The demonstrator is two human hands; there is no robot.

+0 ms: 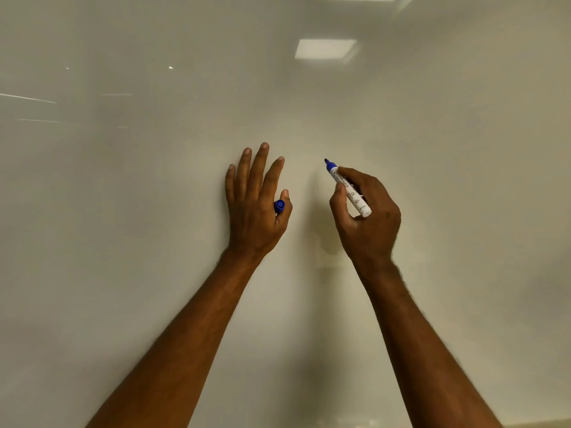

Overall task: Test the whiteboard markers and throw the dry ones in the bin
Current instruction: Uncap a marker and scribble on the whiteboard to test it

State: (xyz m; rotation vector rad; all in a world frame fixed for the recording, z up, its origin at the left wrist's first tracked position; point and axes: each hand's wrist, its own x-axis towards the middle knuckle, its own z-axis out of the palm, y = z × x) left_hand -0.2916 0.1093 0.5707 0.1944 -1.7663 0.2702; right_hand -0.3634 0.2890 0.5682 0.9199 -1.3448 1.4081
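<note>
— What do the fingers hold?
— Right hand (367, 217) pinches the uncapped blue marker (347, 188), tip beyond the fingertips, near the whiteboard (154, 211). Left hand (255, 211), fingers straight, tucks the cap (279, 206) by the thumb.
— Next?
— Probably a test stroke.
</note>
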